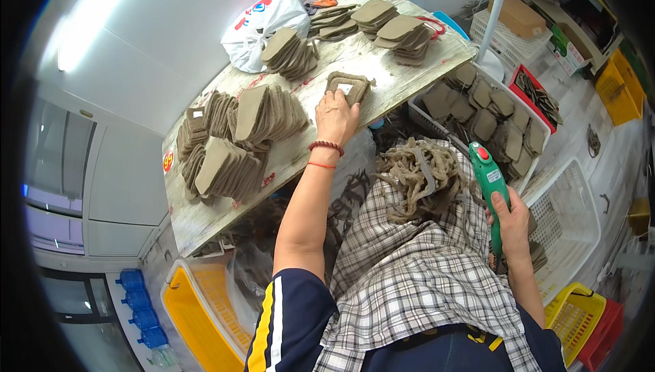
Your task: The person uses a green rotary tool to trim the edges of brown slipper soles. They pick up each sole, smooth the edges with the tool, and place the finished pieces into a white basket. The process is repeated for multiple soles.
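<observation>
A: What is the left hand [336, 117] doing?

B: It reaches out over the worktop [382, 78], fingers bent down onto a brown felt piece [349, 85] with a pale square in its middle. It touches the near edge of the piece; whether it truly pinches it I cannot tell. The piece lies flat near the worktop's front edge.

A: And the right hand [510, 225]?

B: Clenched round the handle of a green glue gun [490, 184], held upright over the lap, its red button near the top.

A: What lies between the two hands?

B: A heap of tan straps [419, 177] sits on a checked cloth [409, 269] spread across the lap, just beside the gun.

A: Around the felt piece?

B: To its left, rows of pieces stand on edge [235, 136]. Further back lie flat stacks [396, 27] and another stack [290, 51] just in front of a white plastic bag [263, 20].

A: Beyond the worktop?

B: On the right, a white crate [488, 116] holds more brown pieces, with a red tray [535, 95] behind it. An empty-looking white basket [570, 211] stands near the right hand. A yellow bin [198, 317] sits low on the left, under the worktop's edge.
</observation>
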`<state>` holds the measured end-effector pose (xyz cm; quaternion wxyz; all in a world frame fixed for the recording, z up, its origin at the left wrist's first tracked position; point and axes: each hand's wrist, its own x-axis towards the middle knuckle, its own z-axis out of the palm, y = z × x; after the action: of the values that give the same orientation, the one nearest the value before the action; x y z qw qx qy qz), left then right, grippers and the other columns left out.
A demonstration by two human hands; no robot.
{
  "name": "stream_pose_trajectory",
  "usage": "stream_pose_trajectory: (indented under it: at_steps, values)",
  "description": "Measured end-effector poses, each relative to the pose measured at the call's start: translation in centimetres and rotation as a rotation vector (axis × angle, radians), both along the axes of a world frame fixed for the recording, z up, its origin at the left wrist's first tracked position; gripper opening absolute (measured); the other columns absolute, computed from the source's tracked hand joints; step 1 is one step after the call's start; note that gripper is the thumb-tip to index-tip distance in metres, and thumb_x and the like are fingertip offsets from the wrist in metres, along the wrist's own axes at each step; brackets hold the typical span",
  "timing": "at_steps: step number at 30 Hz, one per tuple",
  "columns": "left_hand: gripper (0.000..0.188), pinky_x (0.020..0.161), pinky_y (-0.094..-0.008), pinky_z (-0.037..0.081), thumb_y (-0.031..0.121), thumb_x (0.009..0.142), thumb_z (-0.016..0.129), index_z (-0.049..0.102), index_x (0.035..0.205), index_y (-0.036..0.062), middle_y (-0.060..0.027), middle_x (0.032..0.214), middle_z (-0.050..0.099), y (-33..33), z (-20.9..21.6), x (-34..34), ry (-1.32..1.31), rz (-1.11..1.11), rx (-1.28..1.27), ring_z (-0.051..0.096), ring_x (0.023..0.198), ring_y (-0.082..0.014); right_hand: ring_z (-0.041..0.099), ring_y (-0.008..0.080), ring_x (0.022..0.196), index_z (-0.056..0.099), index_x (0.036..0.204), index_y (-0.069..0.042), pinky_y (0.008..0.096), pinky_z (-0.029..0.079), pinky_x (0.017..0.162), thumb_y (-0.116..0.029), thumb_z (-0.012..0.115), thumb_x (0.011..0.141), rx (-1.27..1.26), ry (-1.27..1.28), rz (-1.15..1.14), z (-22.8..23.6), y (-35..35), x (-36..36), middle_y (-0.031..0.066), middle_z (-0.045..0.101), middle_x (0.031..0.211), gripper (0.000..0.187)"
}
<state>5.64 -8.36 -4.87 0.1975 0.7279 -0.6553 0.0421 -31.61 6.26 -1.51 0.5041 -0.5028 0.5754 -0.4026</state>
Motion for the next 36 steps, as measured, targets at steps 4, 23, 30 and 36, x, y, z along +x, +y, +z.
stream_pose_trajectory:
  at_steps: [4,23,30,36]
  values:
    - [0.042,0.088,-0.0463,0.045,0.013,0.082,0.056,0.054,0.119,-0.0041,-0.0240,0.107,0.058,-0.1,0.2,-0.2,-0.057,0.000,0.001,0.058,0.099,-0.0381,0.053,0.0077,0.066,0.059,0.111,0.001,0.0234,0.043,0.056,-0.036,0.062,0.093,0.025,-0.033,-0.002,-0.5,0.0,0.1,0.0027,0.058,0.079,0.042]
    - [0.039,0.097,-0.0380,0.048,-0.004,0.085,0.065,0.054,0.121,0.0067,-0.0052,0.118,0.060,6.4,3.7,-11.5,2.352,-0.111,-0.432,0.058,0.108,-0.0224,0.050,0.0061,0.059,0.059,0.114,0.002,0.0228,0.043,0.053,-0.030,0.064,0.092,-0.095,-0.048,0.103,1.9,-0.4,4.1,0.0004,0.058,0.073,0.039]
    - [0.036,0.094,-0.0361,0.050,-0.004,0.086,0.064,0.054,0.119,0.0066,-0.0048,0.115,0.061,6.5,3.5,-14.1,2.359,-0.155,-0.393,0.059,0.105,-0.0202,0.050,0.0055,0.061,0.059,0.113,0.002,0.0219,0.043,0.055,-0.030,0.064,0.093,-0.030,-0.093,0.094,3.0,0.5,3.0,-0.0002,0.057,0.073,0.038]
    - [0.036,0.094,-0.0357,0.050,-0.004,0.087,0.062,0.053,0.120,0.0060,-0.0053,0.115,0.061,6.7,3.3,-14.9,2.335,-0.195,-0.333,0.059,0.105,-0.0201,0.049,0.0055,0.060,0.059,0.114,0.003,0.0219,0.043,0.055,-0.030,0.064,0.093,-0.016,-0.081,0.094,3.4,0.7,3.0,-0.0004,0.056,0.072,0.039]
